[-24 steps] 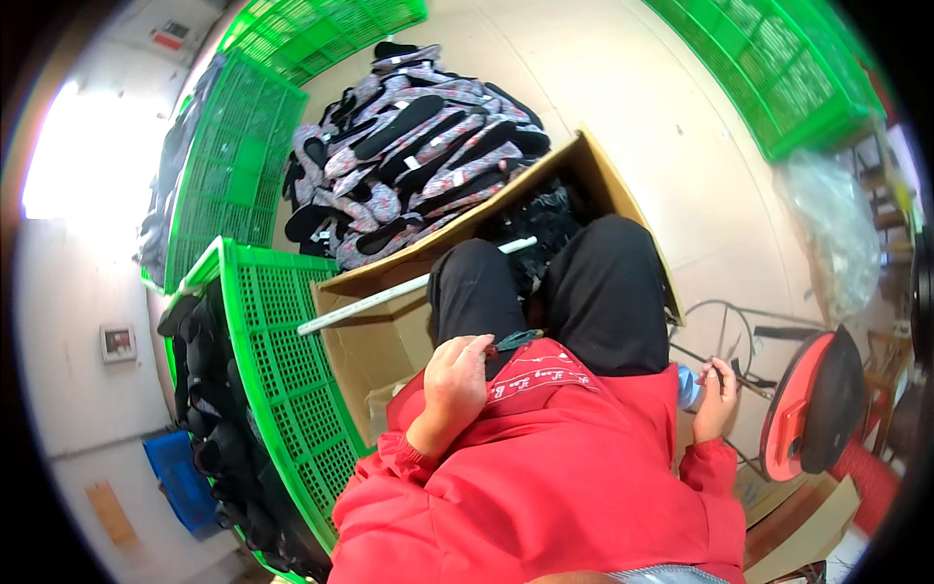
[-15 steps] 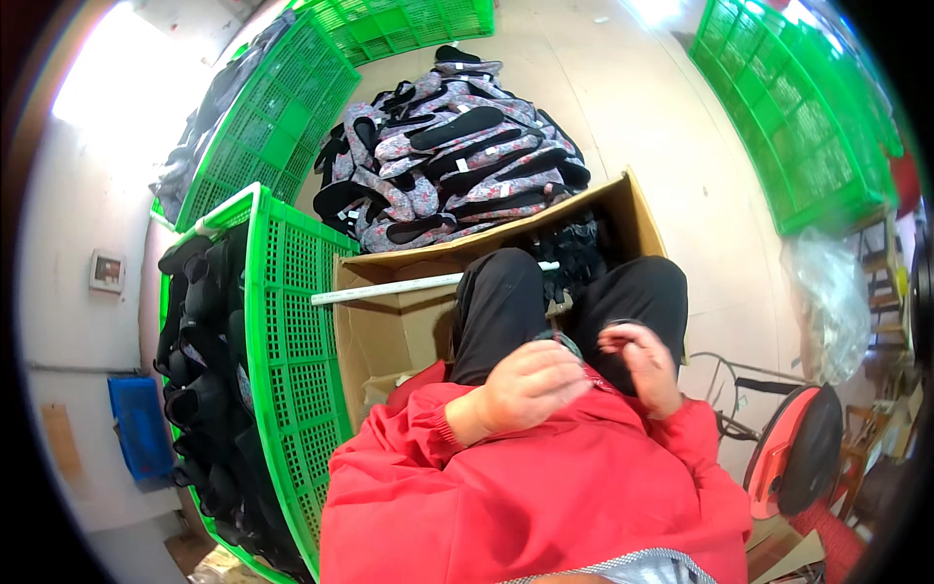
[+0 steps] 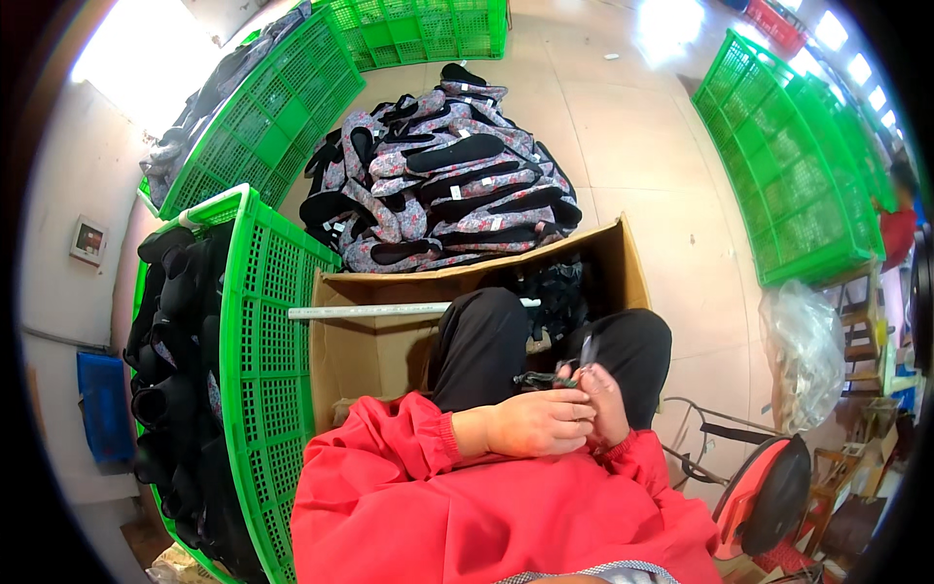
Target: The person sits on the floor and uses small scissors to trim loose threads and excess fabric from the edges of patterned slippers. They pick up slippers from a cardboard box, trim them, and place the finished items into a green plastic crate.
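Observation:
In front of my lap, my left hand (image 3: 540,422) is closed, its fingers curled around a small dark thing (image 3: 541,379) whose kind I cannot make out. Against it sits my right hand (image 3: 608,404), fingers bent inward, with a thin blurred sliver above the fingertips; what it grips is too smeared to name. Just beyond my knees stands an open cardboard box (image 3: 342,352). A white rod (image 3: 370,311) crosses the box, and small black items (image 3: 556,297) lie in its right part.
Behind the box is a heap of grey floral shoes with black soles (image 3: 457,185). At left, a green crate (image 3: 282,321) holds black shoes (image 3: 180,360). More green crates (image 3: 778,156) stand further off. A red-and-black round-seated chair (image 3: 773,496) and a clear plastic bag (image 3: 806,355) are at right.
My hands were apart and have come together, the right one moving left to meet the left. The dark thing at my left fingers shows more plainly. The whole view has shifted a little.

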Available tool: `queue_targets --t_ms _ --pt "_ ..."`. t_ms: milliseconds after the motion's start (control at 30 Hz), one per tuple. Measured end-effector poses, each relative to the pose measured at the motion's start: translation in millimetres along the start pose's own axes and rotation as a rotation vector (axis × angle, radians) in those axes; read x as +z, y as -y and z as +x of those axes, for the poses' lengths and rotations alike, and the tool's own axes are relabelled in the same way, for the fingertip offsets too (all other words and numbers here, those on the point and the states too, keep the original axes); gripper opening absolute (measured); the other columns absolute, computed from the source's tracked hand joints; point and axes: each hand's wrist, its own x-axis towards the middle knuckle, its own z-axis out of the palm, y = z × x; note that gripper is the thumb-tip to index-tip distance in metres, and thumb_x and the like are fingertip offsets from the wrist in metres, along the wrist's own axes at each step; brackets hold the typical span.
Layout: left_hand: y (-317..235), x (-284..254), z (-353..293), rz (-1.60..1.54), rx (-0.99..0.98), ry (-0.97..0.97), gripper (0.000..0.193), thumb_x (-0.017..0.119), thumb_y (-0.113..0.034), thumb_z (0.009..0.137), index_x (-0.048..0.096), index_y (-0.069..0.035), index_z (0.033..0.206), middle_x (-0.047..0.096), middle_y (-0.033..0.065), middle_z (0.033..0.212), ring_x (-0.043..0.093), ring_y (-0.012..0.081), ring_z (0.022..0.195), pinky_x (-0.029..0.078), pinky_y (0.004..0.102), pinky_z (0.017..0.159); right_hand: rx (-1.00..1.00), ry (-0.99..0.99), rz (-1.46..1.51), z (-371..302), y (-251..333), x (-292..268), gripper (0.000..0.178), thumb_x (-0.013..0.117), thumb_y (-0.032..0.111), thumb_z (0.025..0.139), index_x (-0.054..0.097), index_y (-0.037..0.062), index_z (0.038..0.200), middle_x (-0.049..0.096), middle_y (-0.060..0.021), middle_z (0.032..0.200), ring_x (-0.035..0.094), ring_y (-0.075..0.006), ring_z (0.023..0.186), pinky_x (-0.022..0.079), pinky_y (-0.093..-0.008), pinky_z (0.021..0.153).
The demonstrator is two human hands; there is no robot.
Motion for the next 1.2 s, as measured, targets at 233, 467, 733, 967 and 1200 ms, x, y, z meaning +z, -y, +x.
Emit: queue_targets --t_ms 233,467,733,967,1200 --pt "81.5 -33.4 -13.8 0.242 -0.446 0.005 0.024 0.066 -0.010 0.078 0.071 -0.008 0.101 0.065 0.0106 0.114 0.059 0.0303 0.117 0.045 0.0473 0.102 -0.202 -0.141 0.007 40.9 13.9 -31.6 0.019 0.051 0.011 0.103 0.054 0.0075 0.122 0.066 -0.0112 0.100 0.057 -0.0122 0.064 0.047 -0.0254 0.055" --pt "243.9 -36.5 -104.5 0.714 -1.092 0.187 0.049 0.070 -0.009 0.075 0.064 -0.007 0.123 0.053 0.0140 0.136 0.045 0.0357 0.132 0.041 0.0481 0.104 0.057 -0.046 -0.116 55.2 -4.3 -32.8 0.013 0.071 0.004 0.091 0.058 0.0054 0.094 0.056 0.0028 0.083 0.048 -0.0053 0.062 0.036 -0.0185 0.057" --pt "329.5 -6.5 -140.9 0.721 -1.290 0.461 0.041 0.065 -0.011 0.083 0.063 -0.015 0.124 0.060 0.0103 0.117 0.058 0.0314 0.114 0.048 0.0479 0.091 -0.213 0.068 -0.584 71.2 -1.9 -29.8 0.024 0.061 0.019 0.099 0.075 0.0047 0.111 0.064 -0.0082 0.125 0.058 -0.0211 0.111 0.036 -0.0354 0.105" --pt "306.5 -13.4 -130.7 0.684 -1.209 0.637 0.028 0.065 -0.015 0.084 0.063 -0.013 0.112 0.062 0.0099 0.108 0.063 0.0299 0.104 0.052 0.0467 0.079 -0.313 0.135 -0.959 70.7 10.0 -26.8 0.022 0.063 0.022 0.095 0.077 0.0093 0.107 0.066 -0.0056 0.119 0.053 -0.0255 0.114 0.036 -0.0387 0.105" --pt "214.2 -79.9 -121.0 0.501 -1.278 0.316 0.045 0.077 -0.026 0.070 0.060 -0.002 0.105 0.061 0.0172 0.105 0.061 0.0373 0.101 0.051 0.0456 0.088 -0.352 -0.077 -0.624 60.8 -7.6 -27.3 0.025 0.058 0.019 0.098 0.077 0.0038 0.094 0.068 -0.0107 0.121 0.059 -0.0254 0.115 0.043 -0.0384 0.100"
